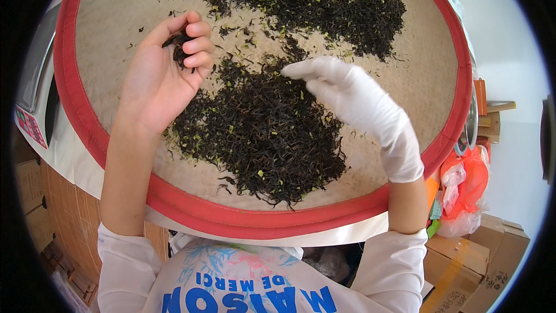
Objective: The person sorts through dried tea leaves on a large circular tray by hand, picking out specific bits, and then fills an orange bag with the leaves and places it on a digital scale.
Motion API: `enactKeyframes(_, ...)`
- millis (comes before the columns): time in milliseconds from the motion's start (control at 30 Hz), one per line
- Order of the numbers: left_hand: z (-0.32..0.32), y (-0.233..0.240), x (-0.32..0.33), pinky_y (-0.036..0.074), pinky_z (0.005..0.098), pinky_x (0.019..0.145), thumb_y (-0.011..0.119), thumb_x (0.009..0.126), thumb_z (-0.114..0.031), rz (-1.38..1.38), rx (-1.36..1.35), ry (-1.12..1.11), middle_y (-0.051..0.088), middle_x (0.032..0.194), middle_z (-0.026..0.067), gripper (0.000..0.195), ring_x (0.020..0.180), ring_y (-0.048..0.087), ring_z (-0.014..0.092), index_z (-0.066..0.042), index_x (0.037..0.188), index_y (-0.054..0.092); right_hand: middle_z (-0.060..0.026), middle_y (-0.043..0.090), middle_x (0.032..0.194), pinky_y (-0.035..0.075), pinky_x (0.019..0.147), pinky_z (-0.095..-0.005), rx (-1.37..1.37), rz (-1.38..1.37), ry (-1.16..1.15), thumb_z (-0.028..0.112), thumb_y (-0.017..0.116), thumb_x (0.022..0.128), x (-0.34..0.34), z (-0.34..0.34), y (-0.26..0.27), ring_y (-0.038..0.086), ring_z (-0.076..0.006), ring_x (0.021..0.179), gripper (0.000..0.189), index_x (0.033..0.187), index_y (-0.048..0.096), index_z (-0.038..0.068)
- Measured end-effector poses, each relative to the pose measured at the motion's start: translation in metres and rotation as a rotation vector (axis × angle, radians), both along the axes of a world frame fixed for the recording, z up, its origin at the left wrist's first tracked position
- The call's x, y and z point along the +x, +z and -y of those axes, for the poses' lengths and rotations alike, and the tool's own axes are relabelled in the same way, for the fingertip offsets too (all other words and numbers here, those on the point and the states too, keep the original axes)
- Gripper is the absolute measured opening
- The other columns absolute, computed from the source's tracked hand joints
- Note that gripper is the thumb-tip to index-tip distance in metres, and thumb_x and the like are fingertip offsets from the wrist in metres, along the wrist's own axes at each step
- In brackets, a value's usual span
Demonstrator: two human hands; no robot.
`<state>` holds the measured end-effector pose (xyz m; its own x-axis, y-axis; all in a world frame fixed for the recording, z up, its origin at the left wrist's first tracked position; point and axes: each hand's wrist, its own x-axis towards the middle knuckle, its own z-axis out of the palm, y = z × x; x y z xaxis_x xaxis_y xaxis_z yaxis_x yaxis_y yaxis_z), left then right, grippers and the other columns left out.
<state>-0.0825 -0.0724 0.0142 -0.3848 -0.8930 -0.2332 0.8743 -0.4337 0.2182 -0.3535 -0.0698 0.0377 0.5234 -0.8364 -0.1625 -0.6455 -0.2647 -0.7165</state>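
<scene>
My bare left hand (167, 69) is turned palm up with its fingers curled around a small clump of dark dried leaves (179, 50), which look like tea. My right hand (352, 95) wears a white glove and is held over the upper right edge of the near pile of dark leaves (260, 130). Its fingers point left, with a gap between the upper and lower fingertips, and nothing shows between them. Yellow-green bits are mixed through the pile. Both hands are above a large round tray (417, 74) with a woven-looking tan surface and a red cloth rim.
A second, larger leaf pile (304, 0) lies at the tray's far side, with loose leaves scattered between the piles. At left stands a scale-like device (32, 95) with a button panel. Cardboard boxes (456, 261) and a red plastic bag (467, 182) are at right.
</scene>
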Motion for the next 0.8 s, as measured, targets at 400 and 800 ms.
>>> enactKeyframes(400,0.0,-0.001,0.001,0.036,0.0226,0.057,0.04,0.099,-0.012,0.054,0.013,0.008,0.043,0.082,0.0004,0.012,0.069,0.04,0.01,-0.003,0.099,0.049,-0.0126,0.069,0.097,0.052,0.083,-0.0314,0.34,-0.006,0.276,-0.009,0.05,0.078,-0.016,-0.025,0.046,0.066,-0.0257,0.093,0.03,0.093,0.071,0.006)
enactKeyframes(800,0.001,-0.005,-0.002,0.039,0.0237,0.057,0.045,0.097,-0.011,0.015,-0.017,-0.048,0.048,0.081,0.0018,0.011,0.069,0.044,0.011,-0.002,0.094,0.051,-0.0191,0.048,0.133,0.042,0.099,-0.0393,-0.338,-0.281,-0.079,0.016,0.068,0.083,-0.005,-0.005,-0.033,0.05,-0.0356,0.118,0.053,0.133,0.05,0.01)
